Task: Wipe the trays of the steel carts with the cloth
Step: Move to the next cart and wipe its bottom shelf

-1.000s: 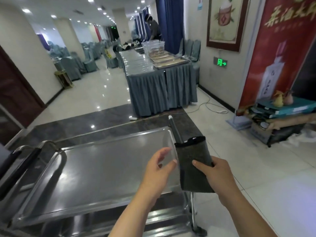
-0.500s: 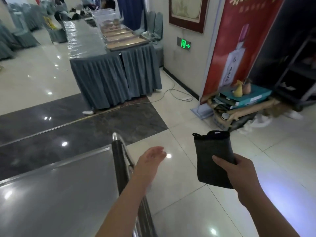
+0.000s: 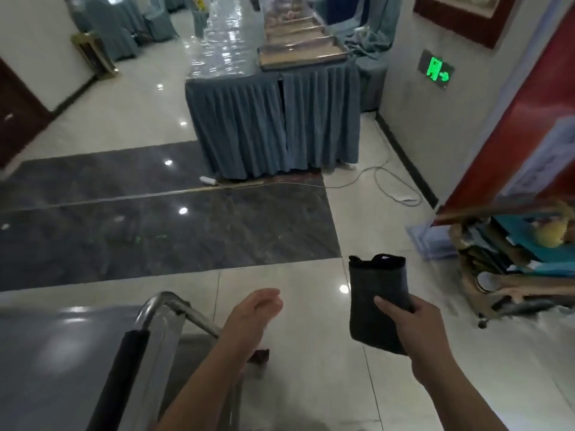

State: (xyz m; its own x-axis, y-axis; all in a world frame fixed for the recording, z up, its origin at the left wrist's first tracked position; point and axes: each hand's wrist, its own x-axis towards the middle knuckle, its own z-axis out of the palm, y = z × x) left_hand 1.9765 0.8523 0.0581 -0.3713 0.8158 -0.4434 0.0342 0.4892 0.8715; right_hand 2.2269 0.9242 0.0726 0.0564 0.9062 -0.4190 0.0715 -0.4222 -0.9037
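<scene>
One shiny steel cart (image 3: 46, 362) fills the lower left of the frame, with its tray top bare and its bent handle bar (image 3: 174, 309) at the right end. Just right of the bar, the left hand (image 3: 252, 315) hangs open with loose fingers, holding nothing. Farther right, the right hand (image 3: 413, 321) pinches the dark folded cloth (image 3: 376, 293), thumb on front, above the pale floor (image 3: 295, 384).

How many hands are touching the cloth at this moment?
1. The right hand grips the dark cloth from its right edge; the left hand is open, apart from it, over the cart handle.
</scene>
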